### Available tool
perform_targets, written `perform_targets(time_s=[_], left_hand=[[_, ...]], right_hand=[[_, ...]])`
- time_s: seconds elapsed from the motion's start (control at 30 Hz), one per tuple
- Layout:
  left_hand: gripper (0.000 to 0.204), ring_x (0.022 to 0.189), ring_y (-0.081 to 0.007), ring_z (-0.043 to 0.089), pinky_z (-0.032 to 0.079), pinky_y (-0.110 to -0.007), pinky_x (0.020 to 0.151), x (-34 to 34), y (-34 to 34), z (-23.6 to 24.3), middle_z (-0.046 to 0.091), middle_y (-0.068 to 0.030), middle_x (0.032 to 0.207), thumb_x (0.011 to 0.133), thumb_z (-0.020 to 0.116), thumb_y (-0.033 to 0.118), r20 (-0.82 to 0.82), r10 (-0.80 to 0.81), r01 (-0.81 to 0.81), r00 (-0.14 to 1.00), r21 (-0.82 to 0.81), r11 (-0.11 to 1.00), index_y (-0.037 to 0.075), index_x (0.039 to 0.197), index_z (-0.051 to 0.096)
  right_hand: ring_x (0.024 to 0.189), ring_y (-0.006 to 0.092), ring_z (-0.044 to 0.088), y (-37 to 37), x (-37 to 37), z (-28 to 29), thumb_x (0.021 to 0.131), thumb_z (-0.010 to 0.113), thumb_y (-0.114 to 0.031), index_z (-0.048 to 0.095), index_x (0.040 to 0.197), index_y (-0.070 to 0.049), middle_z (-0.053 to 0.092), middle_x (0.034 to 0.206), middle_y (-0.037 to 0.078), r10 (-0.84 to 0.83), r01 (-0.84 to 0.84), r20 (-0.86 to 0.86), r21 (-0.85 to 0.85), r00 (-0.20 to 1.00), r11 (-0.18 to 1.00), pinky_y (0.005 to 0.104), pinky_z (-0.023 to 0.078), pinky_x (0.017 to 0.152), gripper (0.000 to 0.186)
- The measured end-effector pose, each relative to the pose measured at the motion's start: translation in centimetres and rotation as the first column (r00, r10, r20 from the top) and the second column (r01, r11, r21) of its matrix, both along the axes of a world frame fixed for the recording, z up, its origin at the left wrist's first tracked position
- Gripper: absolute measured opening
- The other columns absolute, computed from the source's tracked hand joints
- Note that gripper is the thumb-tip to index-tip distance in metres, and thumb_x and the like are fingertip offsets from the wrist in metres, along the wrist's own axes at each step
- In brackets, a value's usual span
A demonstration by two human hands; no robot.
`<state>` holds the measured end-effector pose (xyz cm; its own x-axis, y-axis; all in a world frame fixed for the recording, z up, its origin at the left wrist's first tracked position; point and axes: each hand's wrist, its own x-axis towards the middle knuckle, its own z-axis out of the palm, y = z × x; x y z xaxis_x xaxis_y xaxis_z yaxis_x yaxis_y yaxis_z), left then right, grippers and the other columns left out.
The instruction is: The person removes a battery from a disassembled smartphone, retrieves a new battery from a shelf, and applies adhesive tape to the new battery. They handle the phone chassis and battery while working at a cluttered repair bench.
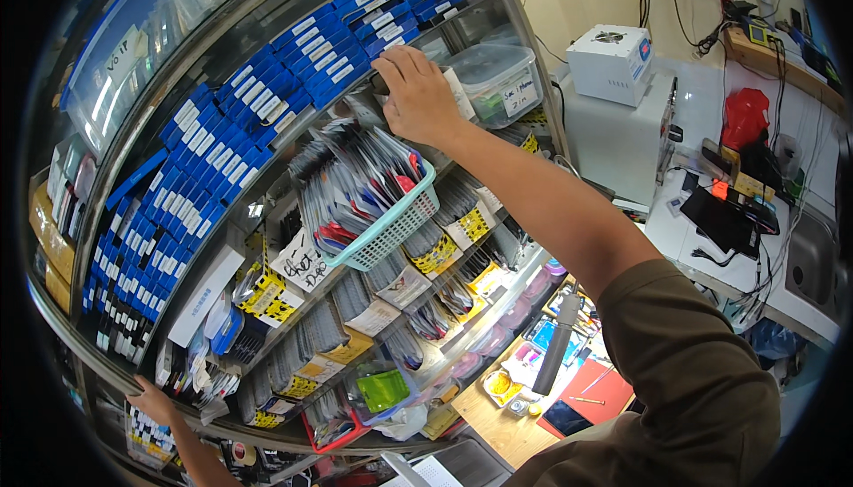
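Observation:
My right hand (410, 91) is raised in the upper middle, fingers curled at the shelf edge under rows of blue boxes (315, 56) with white labels; what they grip is hidden. Just below it sits a light-blue plastic basket (373, 234) packed with small clear bags. A clear lidded bin (493, 74) is right of the hand. At the lower left my left hand (153, 403) grips a metal shelf rail (111, 371). Lower shelves hold yellow-and-black boxes (435, 251) of thin packets.
Below right is a wooden workbench (484, 425) with a red mat (586, 398) and small tools. Farther right are a white power-supply-like box (609, 65), a white counter (711, 274) with electronics and cables, and a steel sink (804, 269). A red tray (333, 438) sits low on the shelves.

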<state>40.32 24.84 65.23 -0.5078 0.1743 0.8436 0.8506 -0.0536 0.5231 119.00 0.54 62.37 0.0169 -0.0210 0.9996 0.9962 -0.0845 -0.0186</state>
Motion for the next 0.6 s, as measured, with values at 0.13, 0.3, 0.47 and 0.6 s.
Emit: perform_targets(time_s=[0.13, 0.3, 0.47, 0.6], left_hand=[[0.082, 0.124, -0.0403, 0.058, 0.047, -0.047, 0.102, 0.3, -0.4, 0.1, 0.057, -0.0217, 0.141, 0.096, 0.051, 0.065, 0.017, 0.006, -0.005, 1.0, -0.053, 0.999, 0.002, 0.148, 0.044], [0.079, 0.124, -0.0399, 0.057, 0.046, -0.046, 0.102, 0.7, -1.0, 0.1, 0.056, -0.0216, 0.142, 0.097, 0.052, 0.063, 0.019, 0.0, 0.001, 1.0, -0.073, 0.997, 0.002, 0.147, 0.046], [0.077, 0.126, -0.0407, 0.055, 0.044, -0.047, 0.105, 0.0, -0.3, 0.2, 0.057, -0.0241, 0.139, 0.097, 0.055, 0.058, -0.043, -0.064, 0.063, 0.997, -0.015, 0.998, -0.002, 0.144, 0.047], [0.083, 0.122, -0.0455, 0.058, 0.046, -0.05, 0.103, 0.2, -0.6, -0.2, 0.056, -0.0293, 0.138, 0.097, 0.054, 0.061, -0.081, 0.074, -0.076, 0.994, -0.028, 0.997, -0.006, 0.145, 0.042]], right_hand=[[0.129, 0.034, 0.048, 0.0, 0.0, 0.0, 0.07, 0.071, -0.009, 0.053, 0.127, -0.006, 0.052, 0.13, 0.013, -0.001, 0.001, 0.008, 0.006, 1.0, 1.0, 0.0458, 0.046, 0.101, 0.06], [0.13, 0.0337, 0.047, 0.0, -0.1, -0.1, 0.07, 0.071, -0.009, 0.052, 0.128, -0.005, 0.052, 0.13, 0.013, 0.002, -0.002, -0.013, -0.017, 1.0, 1.0, 0.0454, 0.046, 0.1, 0.061], [0.129, 0.0349, 0.048, 0.1, 0.1, -0.1, 0.07, 0.07, -0.008, 0.054, 0.126, -0.004, 0.053, 0.129, 0.014, 0.009, -0.009, 0.007, 0.015, 1.0, 1.0, 0.0461, 0.046, 0.102, 0.059], [0.129, 0.034, 0.048, 0.3, 0.0, 0.2, 0.07, 0.069, -0.01, 0.056, 0.126, -0.003, 0.054, 0.129, 0.014, -0.054, 0.054, 0.0, 0.004, 0.999, 0.999, 0.0473, 0.045, 0.1, 0.058]])
